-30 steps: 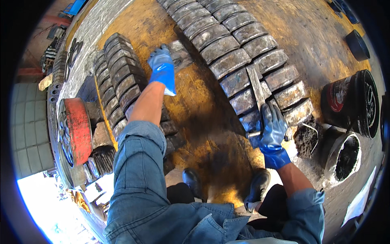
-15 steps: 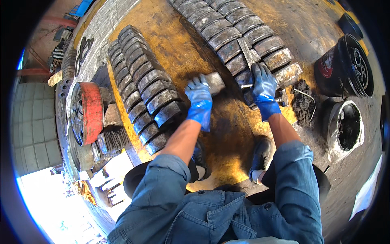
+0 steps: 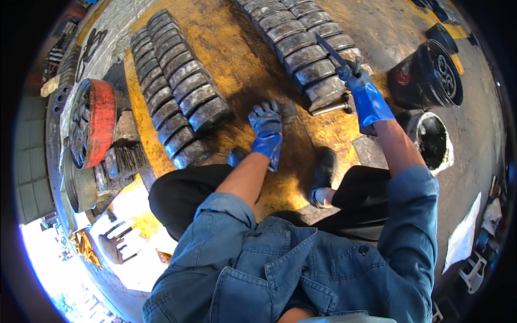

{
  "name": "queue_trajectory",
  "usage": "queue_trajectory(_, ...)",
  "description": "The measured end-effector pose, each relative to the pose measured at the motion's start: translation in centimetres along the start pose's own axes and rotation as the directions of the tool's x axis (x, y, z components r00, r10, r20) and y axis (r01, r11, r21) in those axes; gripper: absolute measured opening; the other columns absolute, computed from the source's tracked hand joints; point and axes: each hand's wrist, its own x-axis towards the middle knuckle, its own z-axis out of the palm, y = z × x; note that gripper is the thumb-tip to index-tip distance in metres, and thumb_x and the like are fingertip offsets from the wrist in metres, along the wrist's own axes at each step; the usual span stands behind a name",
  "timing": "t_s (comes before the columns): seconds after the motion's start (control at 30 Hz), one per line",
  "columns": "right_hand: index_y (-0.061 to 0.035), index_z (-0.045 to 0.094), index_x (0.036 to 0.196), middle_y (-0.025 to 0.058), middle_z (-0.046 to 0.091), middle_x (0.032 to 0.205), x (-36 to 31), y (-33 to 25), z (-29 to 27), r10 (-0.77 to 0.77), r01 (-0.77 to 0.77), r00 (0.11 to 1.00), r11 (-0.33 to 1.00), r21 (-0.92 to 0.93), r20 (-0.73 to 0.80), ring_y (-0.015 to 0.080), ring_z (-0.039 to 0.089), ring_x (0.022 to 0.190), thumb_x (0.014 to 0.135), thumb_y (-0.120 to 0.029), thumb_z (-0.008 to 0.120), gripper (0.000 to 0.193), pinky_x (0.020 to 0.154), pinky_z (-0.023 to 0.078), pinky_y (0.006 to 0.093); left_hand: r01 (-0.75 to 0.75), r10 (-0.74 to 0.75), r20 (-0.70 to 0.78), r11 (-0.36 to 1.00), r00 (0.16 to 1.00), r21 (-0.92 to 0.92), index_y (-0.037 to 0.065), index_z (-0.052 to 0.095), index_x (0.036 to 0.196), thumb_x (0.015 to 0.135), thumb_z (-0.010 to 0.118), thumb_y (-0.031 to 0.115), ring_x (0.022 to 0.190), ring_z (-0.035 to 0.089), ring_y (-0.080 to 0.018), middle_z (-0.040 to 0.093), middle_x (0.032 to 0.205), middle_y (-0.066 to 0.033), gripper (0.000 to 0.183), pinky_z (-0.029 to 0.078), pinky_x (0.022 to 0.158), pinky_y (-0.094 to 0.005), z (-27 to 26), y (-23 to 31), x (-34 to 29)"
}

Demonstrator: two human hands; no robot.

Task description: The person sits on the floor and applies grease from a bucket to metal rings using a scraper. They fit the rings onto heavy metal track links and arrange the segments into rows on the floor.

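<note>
My left hand (image 3: 265, 125), in a blue glove, is low over the yellow, grease-stained floor. Its fingers are closed on the edge of a dark metal block (image 3: 288, 111). My right hand (image 3: 363, 92), also gloved in blue, grips a scraper with a long flat blade (image 3: 328, 49) pointing away to the upper left. This hand is raised over the near end of the right double row of curved metal blocks (image 3: 318, 71). Below it lies a metal rod-like tool (image 3: 332, 109), partly hidden by my glove. Another double row of blocks (image 3: 186, 75) stands to the left of my left hand.
A black bucket (image 3: 412, 78) and a white-rimmed container with dark contents (image 3: 444, 142) stand at the right. Left of the block rows is a red drum-shaped part (image 3: 102, 121), with stacked metal pieces (image 3: 124, 161) beside it. My shoe (image 3: 323, 175) is between the rows.
My right hand has lifted the scraper off the right row and moved right. My left hand stays near the same spot; its block now shows a darker face. The view has shifted.
</note>
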Motion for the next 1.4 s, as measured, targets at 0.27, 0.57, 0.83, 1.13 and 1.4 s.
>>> queue_trajectory(0.27,0.0013,0.062,0.120,0.0091,0.064,0.092,-10.9,-2.2,-3.4,0.135,-0.204,0.955,0.946,0.254,0.264,0.0152,0.058,0.075,0.092,-0.015,0.065,0.033,0.068,0.050,0.0309,-0.182,0.242,0.364,0.965,0.900,-0.191,0.015,0.051,0.134,0.082,0.069,0.025,0.121,0.057,-0.0300,0.060,0.128,-0.0117,0.056,0.048,0.097,-0.0446,-4.9,-3.3,2.0)
queue_trajectory(0.57,-0.0061,0.063,0.123,0.0056,0.071,0.094,-19.4,-3.0,1.0,0.177,-0.223,0.825,0.975,0.021,0.536,0.0120,0.063,0.076,0.097,-0.032,0.059,0.037,0.062,0.048,0.0245,-0.048,0.145,0.101,0.771,0.984,-0.635,0.005,0.045,0.142,0.077,0.073,0.040,0.121,0.057,-0.0363,0.058,0.131,-0.0223,0.080,0.046,0.102,-0.0406,-10.6,-11.0,3.5)
queue_trajectory(0.83,-0.0098,0.049,0.142,-0.0012,0.059,0.082,-18.0,-2.7,0.3,0.341,-0.626,0.662,0.742,0.241,0.668,0.0064,0.049,0.062,0.097,-0.041,0.055,0.055,0.051,0.036,0.0212,-0.211,0.054,-0.215,0.527,0.975,-0.823,0.003,0.038,0.147,0.084,0.072,0.033,0.132,0.049,-0.0313,0.052,0.140,-0.0205,0.077,0.039,0.111,-0.0397,-21.7,-15.2,4.6)
queue_trajectory(1.13,-0.0126,0.060,0.112,0.0042,0.072,0.089,-14.8,-0.2,0.1,0.596,-0.838,0.540,0.448,0.313,0.594,0.0079,0.055,0.052,0.100,-0.040,0.050,0.032,0.045,0.042,0.0249,-0.269,0.002,-0.269,0.021,0.963,-0.963,-0.006,0.038,0.142,0.086,0.069,0.016,0.123,0.055,-0.0252,0.058,0.133,-0.0179,0.067,0.041,0.107,-0.0343,-26.4,-18.4,4.0)
queue_trajectory(1.4,-0.0130,0.057,0.112,0.0072,0.070,0.084,-11.6,-3.7,5.0,0.638,-0.877,0.419,0.468,0.107,0.646,0.0110,0.046,0.044,0.101,-0.037,0.045,0.028,0.039,0.036,0.0278,-0.132,-0.077,-0.170,0.358,0.982,-0.924,-0.002,0.048,0.138,0.079,0.072,0.033,0.124,0.055,-0.0324,0.057,0.132,-0.0238,0.073,0.043,0.105,-0.0365,-27.6,-20.0,5.1)
